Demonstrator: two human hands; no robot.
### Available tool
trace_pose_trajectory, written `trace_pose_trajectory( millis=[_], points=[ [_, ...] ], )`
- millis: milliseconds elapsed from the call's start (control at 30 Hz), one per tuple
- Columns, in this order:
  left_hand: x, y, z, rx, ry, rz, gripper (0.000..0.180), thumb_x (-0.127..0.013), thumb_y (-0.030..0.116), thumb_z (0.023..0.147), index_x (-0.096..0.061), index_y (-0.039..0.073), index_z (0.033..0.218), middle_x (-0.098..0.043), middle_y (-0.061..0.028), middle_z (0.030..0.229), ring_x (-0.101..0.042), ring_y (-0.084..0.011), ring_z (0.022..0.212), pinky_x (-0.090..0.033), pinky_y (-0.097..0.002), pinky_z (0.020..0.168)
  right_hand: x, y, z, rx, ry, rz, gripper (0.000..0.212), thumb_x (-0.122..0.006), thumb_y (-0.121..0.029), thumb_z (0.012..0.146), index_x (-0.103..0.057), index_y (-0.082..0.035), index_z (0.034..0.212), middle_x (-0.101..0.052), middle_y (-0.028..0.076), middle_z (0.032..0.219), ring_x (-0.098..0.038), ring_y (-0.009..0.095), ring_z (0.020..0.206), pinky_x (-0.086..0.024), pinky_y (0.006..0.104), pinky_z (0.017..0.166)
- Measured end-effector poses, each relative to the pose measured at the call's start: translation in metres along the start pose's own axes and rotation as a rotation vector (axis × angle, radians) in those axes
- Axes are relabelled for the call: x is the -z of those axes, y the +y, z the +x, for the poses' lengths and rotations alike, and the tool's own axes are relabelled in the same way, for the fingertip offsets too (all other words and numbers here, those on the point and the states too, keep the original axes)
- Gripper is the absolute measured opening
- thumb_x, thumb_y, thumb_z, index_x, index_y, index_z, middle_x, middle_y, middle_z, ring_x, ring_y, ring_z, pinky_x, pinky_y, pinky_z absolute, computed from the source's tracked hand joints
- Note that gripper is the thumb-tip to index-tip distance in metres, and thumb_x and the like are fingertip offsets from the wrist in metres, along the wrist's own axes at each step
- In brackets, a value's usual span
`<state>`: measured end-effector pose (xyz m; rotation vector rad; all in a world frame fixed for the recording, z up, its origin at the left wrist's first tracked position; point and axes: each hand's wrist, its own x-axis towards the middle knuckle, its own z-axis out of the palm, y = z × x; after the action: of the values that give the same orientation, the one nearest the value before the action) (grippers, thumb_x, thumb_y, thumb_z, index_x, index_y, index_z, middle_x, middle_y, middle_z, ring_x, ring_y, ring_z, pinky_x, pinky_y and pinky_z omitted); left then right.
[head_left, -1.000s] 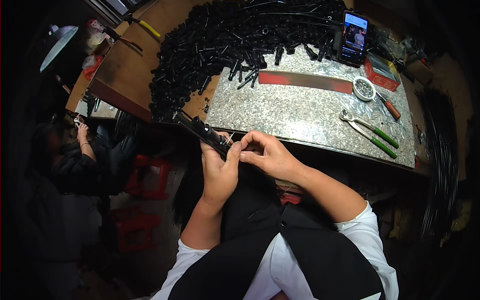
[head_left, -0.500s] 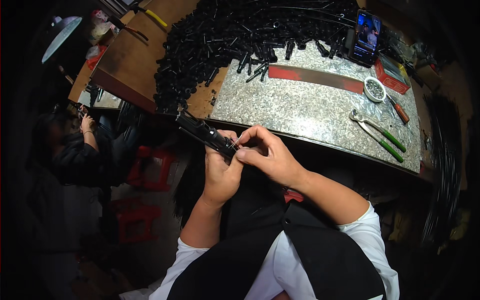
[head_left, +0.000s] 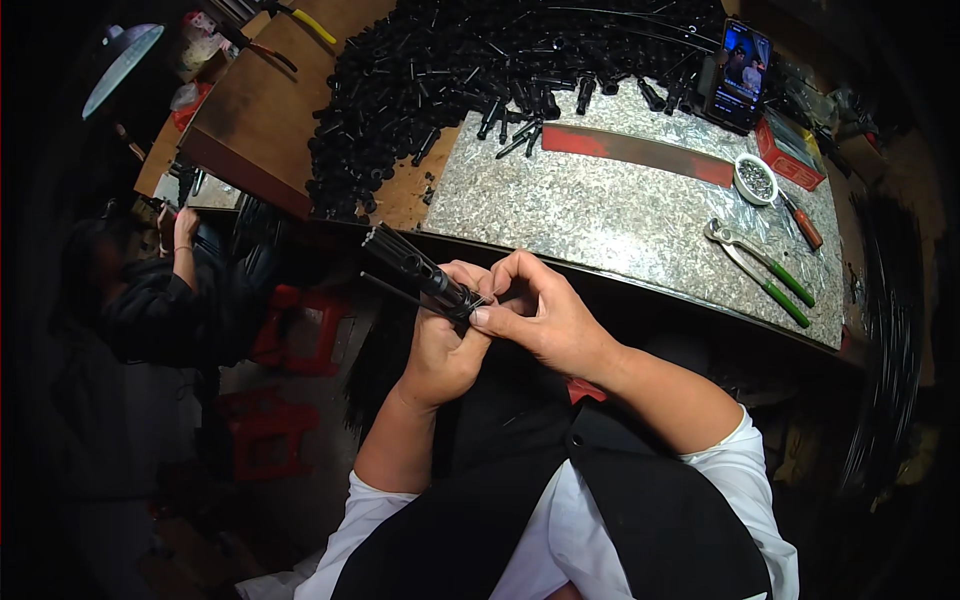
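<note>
My left hand point(head_left: 440, 357) is closed round what looks like a black umbrella frame point(head_left: 428, 275), a bundle of thin dark rods gathered at a black collar. The rods tilt up and to the left, toward the table edge. At the lower end of the collar, my right hand point(head_left: 560, 325) has its thumb and forefinger pinched on a thin, light-coloured wire point(head_left: 480, 300). Both hands meet there, in front of the table, and the fingertips partly hide the wire. The other fingers of my right hand are curled.
On the speckled tabletop point(head_left: 590, 235) lie green-handled pincers point(head_left: 760, 275), a red-handled screwdriver point(head_left: 802, 222), a white bowl of small metal bits point(head_left: 754, 181) and a red-and-dark strip point(head_left: 635, 155). Behind are heaped black tubular parts point(head_left: 430, 90) and a phone point(head_left: 741, 78). A co-worker point(head_left: 160, 290) sits left.
The umbrella frame has shifted slightly right and its rods now fan apart more visibly. My hands stay together at the collar. The co-worker's hands have moved.
</note>
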<state>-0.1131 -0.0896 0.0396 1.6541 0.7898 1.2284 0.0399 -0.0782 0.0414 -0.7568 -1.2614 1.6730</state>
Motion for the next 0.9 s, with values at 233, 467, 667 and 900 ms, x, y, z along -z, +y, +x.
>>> trace_pose_trajectory(
  millis=[233,467,667,900],
  points=[
    [-0.004,-0.004,-0.002,-0.036,0.057,0.109,0.028,-0.054,-0.010,0.082,-0.039,0.004,0.102,-0.045,-0.0074,0.098,-0.047,-0.0115,0.087,-0.045,-0.0263,0.077,0.000,-0.002,0.001,-0.041,0.023,0.017,0.026,-0.071,-0.014,0.080,-0.049,-0.005,0.093,-0.053,0.001,0.091,-0.050,0.004,0.078,-0.042,0.0202,0.068],
    [0.000,-0.005,-0.006,0.008,0.181,0.062,0.027,-0.053,-0.008,0.085,-0.038,0.004,0.104,-0.043,-0.0069,0.099,-0.048,-0.0108,0.087,-0.045,-0.0252,0.077,0.000,0.012,-0.004,0.205,0.077,-0.285,0.023,-0.069,-0.013,0.080,-0.062,0.000,0.098,-0.057,0.006,0.094,-0.055,0.014,0.089,-0.044,0.0256,0.079],
    [0.003,0.000,-0.009,0.079,0.219,0.011,0.020,-0.052,-0.002,0.089,-0.038,0.003,0.102,-0.041,-0.0065,0.098,-0.044,-0.0104,0.086,-0.042,-0.0252,0.078,0.001,0.024,-0.006,0.383,0.009,-0.284,0.030,-0.063,-0.006,0.084,-0.062,0.001,0.113,-0.057,0.009,0.097,-0.055,0.017,0.088,-0.045,0.0275,0.078],
    [0.005,0.002,-0.011,0.071,0.193,-0.006,0.015,-0.051,0.004,0.091,-0.039,0.004,0.100,-0.040,-0.0062,0.100,-0.043,-0.0106,0.086,-0.038,-0.0265,0.078,-0.006,0.030,-0.010,0.517,0.017,-0.317,0.024,-0.061,0.004,0.082,-0.064,0.001,0.106,-0.056,0.010,0.097,-0.056,0.018,0.084,-0.045,0.0266,0.072]
  ],
)
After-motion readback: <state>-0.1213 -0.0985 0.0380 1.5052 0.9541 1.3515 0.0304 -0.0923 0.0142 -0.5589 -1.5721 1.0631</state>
